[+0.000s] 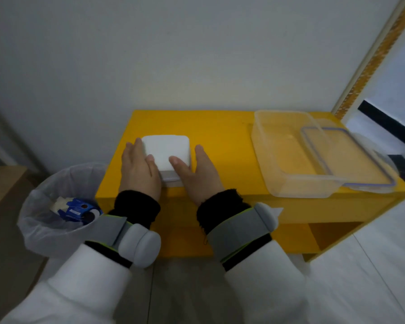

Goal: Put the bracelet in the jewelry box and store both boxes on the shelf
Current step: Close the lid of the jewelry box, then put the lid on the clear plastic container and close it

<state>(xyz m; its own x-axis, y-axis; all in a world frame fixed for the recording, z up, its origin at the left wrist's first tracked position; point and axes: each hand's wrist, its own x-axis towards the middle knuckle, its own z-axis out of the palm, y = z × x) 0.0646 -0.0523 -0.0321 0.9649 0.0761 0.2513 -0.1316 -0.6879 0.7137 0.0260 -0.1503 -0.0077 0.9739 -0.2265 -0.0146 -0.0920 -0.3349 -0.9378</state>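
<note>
A small white jewelry box (166, 149) with its lid down sits on top of the yellow shelf unit (220, 141), left of centre. My left hand (138, 169) holds its left side, thumb on the lid. My right hand (197, 171) holds its right side, thumb also on the lid. A clear plastic box (288, 155) stands open on the right of the shelf top, and its clear lid with a blue seal (351, 160) leans on its right rim. No bracelet is visible.
A bin (56, 206) lined with a clear bag, holding blue and white packaging, stands left of the shelf unit. Open compartments (330, 232) show below the shelf top. A wall is right behind; a gold-edged frame (372, 54) rises at the right.
</note>
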